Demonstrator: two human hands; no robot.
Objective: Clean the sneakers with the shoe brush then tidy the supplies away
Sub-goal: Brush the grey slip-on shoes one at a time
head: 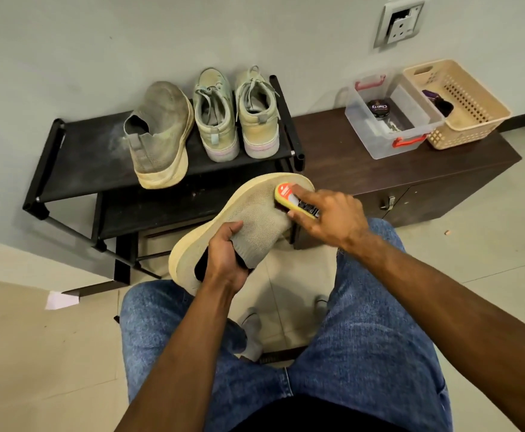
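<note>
The left hand (223, 260) gripped the knit sneaker (239, 226) by its collar, steadying it above the lap, in front of the shoe rack (77, 169), so the right hand (329, 219), fingers curled on the shoe brush (295, 201), could scrub its toe.

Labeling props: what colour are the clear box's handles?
Red handles on the clear box, clearest in the head view.

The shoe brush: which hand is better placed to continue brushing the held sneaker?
The right hand. It already holds the shoe brush against the knit sneaker, near the toe. The left hand grips the sneaker's collar and steadies it.
</note>
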